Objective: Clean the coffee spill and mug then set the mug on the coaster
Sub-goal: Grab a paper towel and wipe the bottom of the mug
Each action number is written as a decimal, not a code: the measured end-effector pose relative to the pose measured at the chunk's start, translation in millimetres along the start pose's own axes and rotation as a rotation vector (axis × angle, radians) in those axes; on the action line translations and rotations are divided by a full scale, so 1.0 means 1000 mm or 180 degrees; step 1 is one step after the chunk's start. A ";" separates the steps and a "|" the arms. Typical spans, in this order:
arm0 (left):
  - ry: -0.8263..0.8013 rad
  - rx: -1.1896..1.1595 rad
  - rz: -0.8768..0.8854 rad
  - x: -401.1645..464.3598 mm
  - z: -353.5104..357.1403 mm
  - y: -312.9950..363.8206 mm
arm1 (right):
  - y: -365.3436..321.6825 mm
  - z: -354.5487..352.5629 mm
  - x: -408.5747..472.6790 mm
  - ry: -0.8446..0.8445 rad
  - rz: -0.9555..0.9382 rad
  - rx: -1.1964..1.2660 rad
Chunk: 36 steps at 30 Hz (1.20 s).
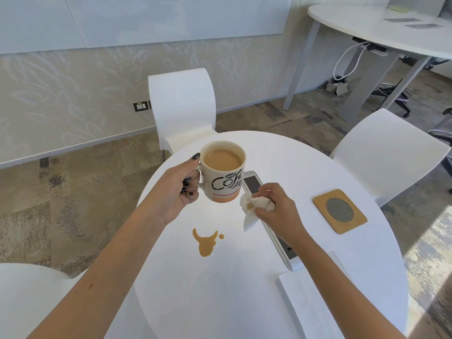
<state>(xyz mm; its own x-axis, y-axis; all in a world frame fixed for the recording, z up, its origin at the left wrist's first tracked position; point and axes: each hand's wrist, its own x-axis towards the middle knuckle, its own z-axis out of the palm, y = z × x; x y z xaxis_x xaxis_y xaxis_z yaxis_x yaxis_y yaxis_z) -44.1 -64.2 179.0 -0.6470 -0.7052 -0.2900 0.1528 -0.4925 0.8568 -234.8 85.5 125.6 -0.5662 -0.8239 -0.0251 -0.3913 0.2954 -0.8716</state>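
My left hand (179, 189) grips the handle of a white mug (223, 177) with black lettering, full of milky coffee, and holds it upright above the round white table (220, 289). Just right of the mug's base, my right hand (274, 206) pinches a crumpled white tissue (254, 204) that bears a brown stain. A brown coffee spill (206, 243) lies on the table below the mug. A square wooden coaster (340, 211) with a round mesh centre sits to the right.
A grey power strip panel (283, 243) is set into the table under my right forearm. A white napkin (313, 304) lies at the near right. White chairs (182, 106) stand around the table, and a second table (381, 28) is at the back right.
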 end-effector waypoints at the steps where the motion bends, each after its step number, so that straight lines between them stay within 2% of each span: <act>1: -0.0007 0.0002 -0.0008 0.000 0.001 0.000 | -0.001 0.002 0.000 0.0039 0.0005 0.0018; 4: -0.0020 -0.0014 -0.0007 0.000 0.004 0.001 | -0.006 0.007 0.001 0.0191 -0.0025 0.0045; 9: -0.0060 -0.0009 0.0052 0.000 0.006 0.003 | -0.014 0.019 -0.001 0.0107 -0.0088 0.0471; 15: -0.0059 0.0010 0.0067 0.001 0.009 0.003 | -0.015 0.026 0.004 0.0150 0.0234 0.0966; 18: -0.0050 -0.0009 0.0042 0.001 0.010 0.004 | -0.016 0.025 0.008 0.0370 0.0396 0.0958; 22: -0.0079 -0.0009 0.0040 0.001 0.010 0.003 | -0.016 0.026 0.009 0.0557 0.0307 0.1054; 29: -0.0043 -0.0119 0.0093 0.005 0.012 0.004 | -0.020 0.027 0.001 0.0333 0.0171 0.1956; 36: 0.0022 -0.0196 0.0149 0.006 0.014 0.004 | -0.015 0.029 -0.008 0.0057 0.0174 0.2132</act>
<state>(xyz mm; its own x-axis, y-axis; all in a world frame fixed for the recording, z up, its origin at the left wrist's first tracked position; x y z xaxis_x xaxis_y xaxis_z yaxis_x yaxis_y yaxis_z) -58.0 -62.9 186.6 -0.6329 -0.7316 -0.2535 0.2285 -0.4893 0.8417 -203.7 73.4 124.7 -0.5867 -0.8064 -0.0746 0.1697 -0.0323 -0.9850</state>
